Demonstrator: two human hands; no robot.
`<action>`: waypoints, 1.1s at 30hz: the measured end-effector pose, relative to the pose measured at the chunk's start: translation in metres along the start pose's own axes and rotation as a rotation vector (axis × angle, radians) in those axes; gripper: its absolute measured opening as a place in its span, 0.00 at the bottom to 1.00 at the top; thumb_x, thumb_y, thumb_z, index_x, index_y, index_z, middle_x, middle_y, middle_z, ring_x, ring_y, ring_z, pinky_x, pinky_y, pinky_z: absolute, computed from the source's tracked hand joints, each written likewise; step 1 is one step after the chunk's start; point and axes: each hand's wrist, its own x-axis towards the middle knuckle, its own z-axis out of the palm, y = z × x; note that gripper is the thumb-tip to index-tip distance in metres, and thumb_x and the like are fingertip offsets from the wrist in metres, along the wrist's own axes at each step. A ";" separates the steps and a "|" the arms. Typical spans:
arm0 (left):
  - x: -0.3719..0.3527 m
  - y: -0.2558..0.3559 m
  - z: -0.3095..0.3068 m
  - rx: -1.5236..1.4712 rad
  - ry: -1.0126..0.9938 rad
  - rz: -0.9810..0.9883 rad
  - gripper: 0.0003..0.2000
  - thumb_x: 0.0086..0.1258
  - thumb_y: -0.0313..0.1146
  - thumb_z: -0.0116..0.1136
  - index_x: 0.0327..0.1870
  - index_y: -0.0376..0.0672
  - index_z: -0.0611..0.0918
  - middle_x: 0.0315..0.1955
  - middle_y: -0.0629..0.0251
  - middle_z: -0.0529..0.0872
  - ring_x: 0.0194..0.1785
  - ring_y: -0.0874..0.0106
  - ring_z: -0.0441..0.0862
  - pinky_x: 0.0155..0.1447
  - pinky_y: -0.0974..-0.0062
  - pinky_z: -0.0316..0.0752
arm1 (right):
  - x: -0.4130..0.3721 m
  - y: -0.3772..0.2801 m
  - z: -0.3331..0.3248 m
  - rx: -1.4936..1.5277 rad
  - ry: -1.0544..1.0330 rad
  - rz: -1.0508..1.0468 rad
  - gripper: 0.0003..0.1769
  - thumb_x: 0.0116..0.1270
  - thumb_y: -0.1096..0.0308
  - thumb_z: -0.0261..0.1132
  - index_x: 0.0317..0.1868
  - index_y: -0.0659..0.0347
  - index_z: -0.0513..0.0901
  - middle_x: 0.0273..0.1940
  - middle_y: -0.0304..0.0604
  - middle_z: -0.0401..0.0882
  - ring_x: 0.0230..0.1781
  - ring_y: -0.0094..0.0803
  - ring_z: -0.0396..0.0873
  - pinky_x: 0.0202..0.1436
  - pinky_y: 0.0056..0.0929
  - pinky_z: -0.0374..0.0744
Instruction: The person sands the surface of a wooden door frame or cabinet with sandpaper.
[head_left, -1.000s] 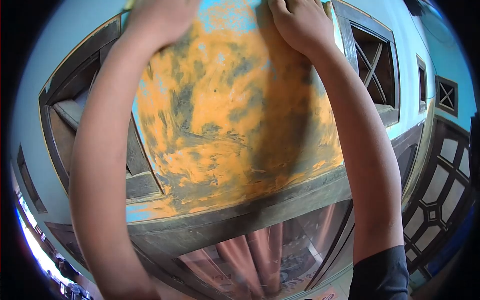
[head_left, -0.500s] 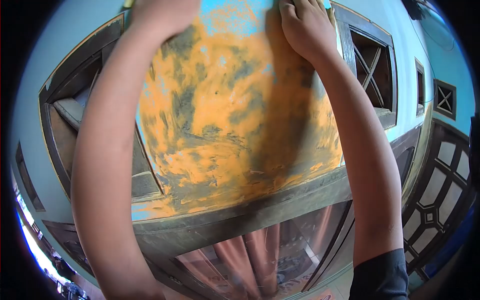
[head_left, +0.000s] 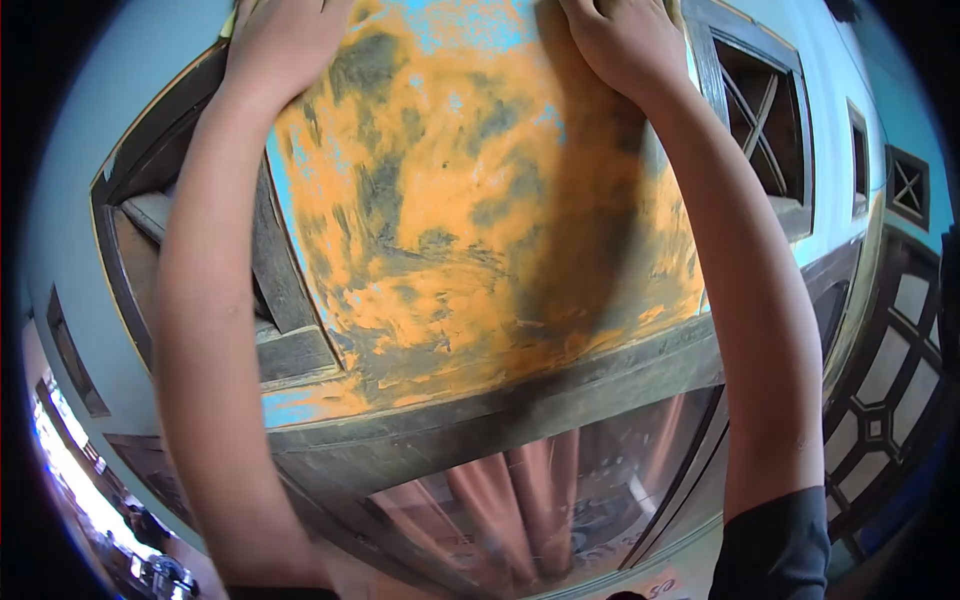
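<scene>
My left hand [head_left: 288,45] is raised to the upper left of a wall panel [head_left: 470,220] smeared with orange and dark grey over light blue. A narrow yellowish edge [head_left: 228,24] shows at its outer side, and its fingertips run out of the frame. High on the panel's right side, my right hand [head_left: 632,42] has its back toward me, fingers bent over at the top edge of the view. Another sliver of yellowish material [head_left: 676,12] borders it. I cannot tell what this material is. My right arm overlaps a dark shadow on the panel.
Dark wooden frames with openings flank the panel, one at the left [head_left: 300,360] and one with crossed bars at the right [head_left: 765,130]. Below runs a grey wooden beam [head_left: 500,400] over glass with pinkish curtains [head_left: 515,500]. A latticed door [head_left: 880,425] stands far right.
My left hand has shifted left and slightly down on the panel. My right hand stays near the panel's upper right. The view has moved a little, so the beam appears higher.
</scene>
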 end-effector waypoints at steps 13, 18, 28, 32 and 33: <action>-0.022 0.020 0.009 0.062 -0.014 0.099 0.28 0.86 0.39 0.33 0.85 0.48 0.57 0.86 0.61 0.51 0.88 0.60 0.43 0.90 0.57 0.33 | -0.008 0.009 0.005 -0.016 0.019 -0.034 0.33 0.81 0.49 0.48 0.81 0.52 0.64 0.84 0.47 0.57 0.87 0.46 0.48 0.88 0.51 0.42; -0.075 0.018 0.034 -0.048 0.108 0.521 0.26 0.82 0.46 0.47 0.80 0.66 0.69 0.80 0.68 0.68 0.84 0.60 0.58 0.86 0.43 0.46 | -0.013 0.011 0.000 0.003 0.026 -0.070 0.33 0.81 0.49 0.48 0.81 0.51 0.65 0.84 0.47 0.56 0.87 0.46 0.48 0.88 0.50 0.41; -0.102 0.022 0.025 -0.083 -0.011 0.596 0.25 0.85 0.45 0.43 0.81 0.71 0.67 0.81 0.66 0.65 0.85 0.57 0.55 0.87 0.42 0.42 | -0.011 0.011 0.000 -0.014 -0.003 -0.030 0.33 0.81 0.48 0.49 0.81 0.51 0.66 0.84 0.47 0.57 0.87 0.46 0.47 0.88 0.50 0.42; -0.082 -0.004 0.026 0.014 0.078 0.461 0.24 0.85 0.46 0.42 0.80 0.70 0.68 0.82 0.67 0.64 0.85 0.57 0.55 0.87 0.43 0.42 | -0.015 0.009 0.001 -0.020 0.018 -0.043 0.33 0.80 0.49 0.50 0.80 0.51 0.66 0.84 0.47 0.57 0.87 0.46 0.48 0.88 0.50 0.43; -0.077 -0.014 0.029 -0.050 0.119 0.457 0.24 0.85 0.47 0.42 0.80 0.71 0.69 0.83 0.68 0.62 0.85 0.57 0.55 0.87 0.42 0.42 | -0.017 0.011 0.001 -0.017 0.022 -0.043 0.33 0.80 0.49 0.50 0.80 0.51 0.66 0.84 0.47 0.57 0.87 0.46 0.48 0.88 0.50 0.44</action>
